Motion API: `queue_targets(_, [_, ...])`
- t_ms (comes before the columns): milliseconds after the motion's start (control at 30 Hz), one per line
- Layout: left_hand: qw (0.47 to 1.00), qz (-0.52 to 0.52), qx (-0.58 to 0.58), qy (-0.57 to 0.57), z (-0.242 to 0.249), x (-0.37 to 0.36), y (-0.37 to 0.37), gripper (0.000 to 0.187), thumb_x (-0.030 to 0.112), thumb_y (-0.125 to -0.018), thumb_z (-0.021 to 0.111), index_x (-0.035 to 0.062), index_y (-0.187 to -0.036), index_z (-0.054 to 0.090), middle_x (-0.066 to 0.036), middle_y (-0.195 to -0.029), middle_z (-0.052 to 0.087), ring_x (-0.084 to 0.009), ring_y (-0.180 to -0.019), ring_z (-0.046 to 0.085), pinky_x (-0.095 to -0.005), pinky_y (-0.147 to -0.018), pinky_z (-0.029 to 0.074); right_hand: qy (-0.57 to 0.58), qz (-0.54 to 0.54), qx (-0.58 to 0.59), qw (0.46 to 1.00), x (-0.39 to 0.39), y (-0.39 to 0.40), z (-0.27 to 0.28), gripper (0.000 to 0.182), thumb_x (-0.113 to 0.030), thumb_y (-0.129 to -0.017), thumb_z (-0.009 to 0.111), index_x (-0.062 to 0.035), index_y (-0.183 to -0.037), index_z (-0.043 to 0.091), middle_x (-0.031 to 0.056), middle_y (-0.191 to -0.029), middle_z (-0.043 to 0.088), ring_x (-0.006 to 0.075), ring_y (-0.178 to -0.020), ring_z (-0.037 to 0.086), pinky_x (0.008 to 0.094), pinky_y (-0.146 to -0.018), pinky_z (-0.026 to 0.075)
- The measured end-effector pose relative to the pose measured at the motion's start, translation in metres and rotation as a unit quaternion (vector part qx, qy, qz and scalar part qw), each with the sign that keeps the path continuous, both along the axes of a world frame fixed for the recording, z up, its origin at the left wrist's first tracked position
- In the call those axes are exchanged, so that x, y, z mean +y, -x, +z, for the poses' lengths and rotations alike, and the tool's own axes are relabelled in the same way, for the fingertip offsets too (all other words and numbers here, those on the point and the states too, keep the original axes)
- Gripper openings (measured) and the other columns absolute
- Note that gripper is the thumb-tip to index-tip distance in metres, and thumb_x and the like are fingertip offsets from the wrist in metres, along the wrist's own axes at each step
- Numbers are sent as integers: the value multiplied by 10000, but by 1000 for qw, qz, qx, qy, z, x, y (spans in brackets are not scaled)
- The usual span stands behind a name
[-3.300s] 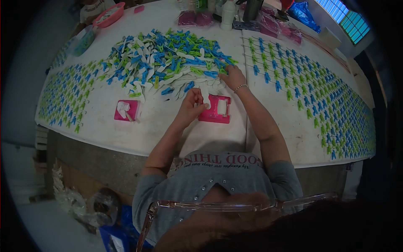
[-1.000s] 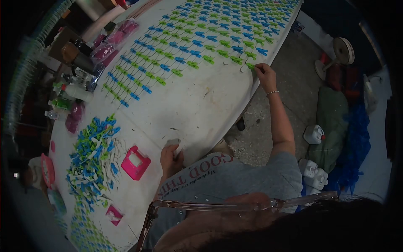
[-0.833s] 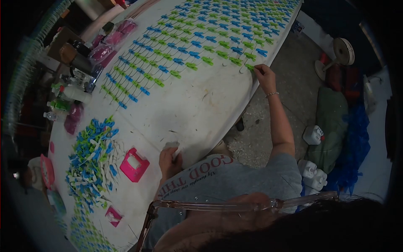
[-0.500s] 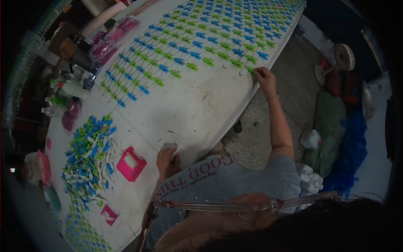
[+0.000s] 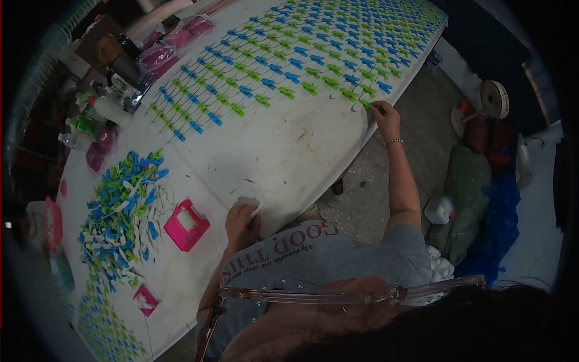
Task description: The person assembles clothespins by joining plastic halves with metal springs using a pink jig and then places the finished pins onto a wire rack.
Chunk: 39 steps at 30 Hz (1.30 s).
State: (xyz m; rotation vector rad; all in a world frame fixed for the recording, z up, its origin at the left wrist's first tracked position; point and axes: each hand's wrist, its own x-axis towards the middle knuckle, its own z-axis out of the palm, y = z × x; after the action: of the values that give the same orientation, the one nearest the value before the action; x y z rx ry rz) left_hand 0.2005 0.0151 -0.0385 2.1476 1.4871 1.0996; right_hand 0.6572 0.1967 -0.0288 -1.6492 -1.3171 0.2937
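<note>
Right hand [image 5: 385,116], right of centre in the upper half of the frame, arm stretched out. Fingertips pinched on a green clip [image 5: 365,104] at the near end of the laid-out rows, right at the table [image 5: 283,157] edge. A small white piece [image 5: 356,107] lies just beside that clip.

Left hand [image 5: 241,217], lower centre, closed around a bunch of white pieces [image 5: 248,202], resting at the near table edge against the body.

Rows of blue and green clips [image 5: 289,60] fill the upper part of the frame. Loose pile of clips [image 5: 117,211] at the left; pink block [image 5: 186,224] beside it; a smaller pink tray [image 5: 145,300] lower left. Bottles [image 5: 99,111] and pink bags [image 5: 160,57] at the upper left edge.

Risks, as judged:
- The clip sits on the very lip of the table; a slipped pinch or a nudge outward could send it, or the white piece, to the floor [image 5: 374,187].
- The long reach leaves little control; the wrist or forearm could drag across the neighbouring clips and break the row spacing.
- Left hand holds its bunch at the edge; a loosened grip may spill pieces over the side.
- Dim light may hide a misaligned clip.
</note>
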Motion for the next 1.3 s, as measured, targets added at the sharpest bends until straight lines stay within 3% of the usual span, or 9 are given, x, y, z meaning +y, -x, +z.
queue_targets(467, [999, -5, -44, -6, -6, 3, 3, 282, 43, -673, 693, 70, -946, 631, -133, -903, 601, -321, -827, 595, -381, -708, 487, 39, -6, -10, 999, -1, 2, 0, 180, -133, -800, 694, -24, -942, 683, 52, -807, 666, 96, -698, 596, 257, -656, 485])
queue_targets(600, [999, -5, -31, -34, -6, 4, 4, 254, 72, -699, 689, 79, -944, 622, -119, -913, 604, -316, -839, 594, -386, -717, 485, -84, 9, -151, 985, 1, -5, -5, 306, -166, -793, 709, -49, -1070, 649, 81, -989, 614, 135, -735, 556, 282, -666, 479])
queue_targets(667, [999, -6, -45, -11, -7, 3, 6, 238, 95, -721, 685, 91, -948, 613, -115, -915, 604, -313, -846, 590, -390, -732, 480, -80, -2, -154, 985, -1, 8, 6, 297, -164, -810, 702, -31, -1068, 642, 83, -973, 615, 131, -706, 533, 278, -659, 471])
queue_targets(700, [998, 0, -61, -5, -13, 2, 7, 223, 102, -738, 679, 94, -950, 608, -110, -909, 604, -311, -844, 587, -389, -737, 476, -72, 26, -134, 988, -7, 27, 21, 256, -142, -830, 675, -16, -1050, 636, 102, -957, 611, 167, -718, 548, 293, -641, 468])
queue_targets(900, [995, -22, -93, 33, -4, -6, 18, 146, 119, -808, 640, 103, -949, 606, -74, -823, 609, -292, -793, 585, -386, -721, 462, -96, 191, -151, 965, -20, 140, 42, 184, -74, -882, 600, -12, -1052, 635, 69, -893, 628, 134, -678, 543, 275, -641, 467])
queue_targets(1033, [997, 11, -68, 25, 21, -23, 42, 153, 116, -811, 645, 98, -959, 614, -76, -803, 608, -281, -764, 590, -379, -687, 466, -51, 329, -51, 942, -37, 226, 48, 112, -77, -884, 601, -9, -963, 644, 97, -837, 638, 131, -683, 574, 282, -600, 469])
queue_targets(1100, [991, 62, -109, -37, 28, -37, 66, 175, 95, -809, 649, 87, -981, 616, -80, -808, 610, -262, -732, 596, -353, -637, 472, 81, 418, -145, 893, -39, 253, 41, 107, -106, -871, 620, -6, -904, 636, 108, -785, 623, 171, -670, 588, 282, -608, 488])
queue_targets(1233, [966, 228, -95, -73, 34, -63, 131, 149, 78, -799, 662, 59, -944, 630, -94, -812, 611, -241, -701, 604, -322, -597, 473, 48, 513, -142, 845, -52, 328, 38, 134, -124, -858, 628, -2, -911, 612, 108, -798, 611, 201, -675, 586, 279, -623, 492])
queue_targets(1300, [955, 277, -97, -45, 28, -72, 169, 134, 76, -801, 660, 49, -929, 636, -99, -816, 612, -240, -701, 607, -315, -600, 476, -25, 580, -33, 813, -57, 366, 37, 157, -118, -858, 617, -5, -965, 599, 103, -831, 606, 210, -672, 571, 277, -622, 486])
